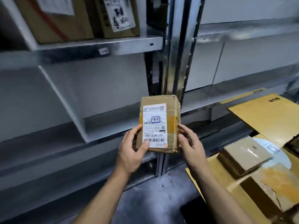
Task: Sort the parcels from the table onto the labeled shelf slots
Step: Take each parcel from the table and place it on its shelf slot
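One parcel (159,125) held up before the shelves (100,46).
Left hand (131,147) grips its lower left corner, thumb on the label (154,120); right hand (191,143) curls round its right edge. More boxes (242,157) lie lower right.

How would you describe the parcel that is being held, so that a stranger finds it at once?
Look at the metal upright in the middle of the grey shelving. Just in front of it, the left hand and the right hand grip a small brown parcel. Unlike the boxes at lower right, its white label bears a blue hand-drawn frame.
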A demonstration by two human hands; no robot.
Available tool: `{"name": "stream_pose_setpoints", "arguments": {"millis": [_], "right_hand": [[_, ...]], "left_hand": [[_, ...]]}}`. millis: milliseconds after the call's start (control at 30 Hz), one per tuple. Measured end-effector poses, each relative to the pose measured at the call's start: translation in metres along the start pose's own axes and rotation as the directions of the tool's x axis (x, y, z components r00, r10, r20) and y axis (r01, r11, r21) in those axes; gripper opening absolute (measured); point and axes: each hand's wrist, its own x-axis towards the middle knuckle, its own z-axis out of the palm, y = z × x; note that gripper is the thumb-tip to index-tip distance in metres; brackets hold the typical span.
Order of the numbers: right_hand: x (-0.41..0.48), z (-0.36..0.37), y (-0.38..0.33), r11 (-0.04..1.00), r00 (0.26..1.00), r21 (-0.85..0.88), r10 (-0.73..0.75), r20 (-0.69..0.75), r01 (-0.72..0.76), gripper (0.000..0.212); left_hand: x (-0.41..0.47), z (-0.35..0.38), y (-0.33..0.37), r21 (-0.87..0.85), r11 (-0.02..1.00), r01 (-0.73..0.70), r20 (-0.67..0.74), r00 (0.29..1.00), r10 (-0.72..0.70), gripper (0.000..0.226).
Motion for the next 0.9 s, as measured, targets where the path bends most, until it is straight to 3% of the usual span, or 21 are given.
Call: {"name": "stream_pose_setpoints", "arguments": {"millis": [100,233,300,467,600,900], "right_hand": [[-0.018,0.057,-0.015,0.994,0.979,0.062,0.072,0.189,-0.085,0.044],[-0.053,0.136,-0.035,0.981,0.92,0.134,0.082,0.384,-0.144,0.035],[-0.071,0.174,-0.045,0.977,0.885,0.148,0.072,0.459,-0.156,0.03],[-0.117,0.257,-0.063,0.978,0.781,0.131,0.044,0.622,-0.16,0.042],[-0.145,0.309,-0.075,0.982,0.704,0.143,-0.017,0.71,-0.121,0.052],[-0.192,0.425,-0.075,0.984,0.634,0.132,-0.027,0.773,-0.119,0.056]], "left_hand": [[-0.03,-0.064,-0.01,0.061,0.998,0.019,-0.104,0.994,-0.013,0.058],[-0.076,-0.147,-0.02,0.154,0.987,0.051,-0.23,0.973,-0.014,0.054],[-0.098,-0.185,-0.024,0.213,0.975,0.06,-0.293,0.956,0.005,0.053],[-0.153,-0.26,-0.028,0.352,0.93,0.11,-0.41,0.911,0.047,0.055],[-0.188,-0.306,-0.033,0.387,0.9,0.199,-0.497,0.867,0.022,0.056],[-0.241,-0.377,-0.053,0.403,0.824,0.399,-0.633,0.771,-0.064,0.059]]}}
